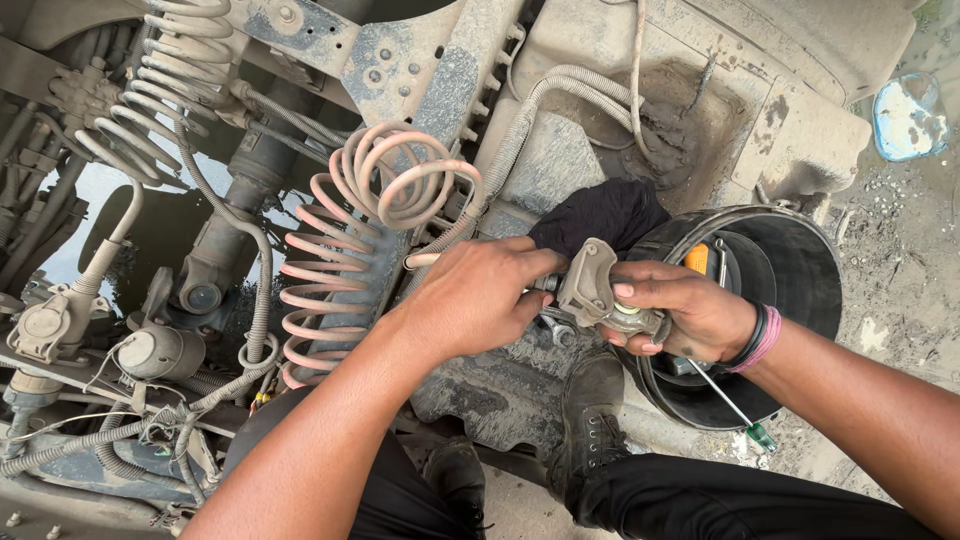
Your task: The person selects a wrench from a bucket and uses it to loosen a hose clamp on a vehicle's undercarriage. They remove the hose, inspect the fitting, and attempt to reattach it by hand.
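Centre of view: right hand (690,315) grips a grey metal fitting (592,285); left hand's (475,295) fingers pinch its end at 9 o'clock, beside the pink coiled hose (345,270) (joint apparently unfinished). Black tub (800,260) at 3 o'clock.

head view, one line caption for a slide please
Both hands, left hand and right hand, grip a grey metal fitting beside a pink coiled hose.

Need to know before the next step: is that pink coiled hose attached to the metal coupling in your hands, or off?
Cannot tell. The left hand covers where the pink coiled hose meets the metal coupling.
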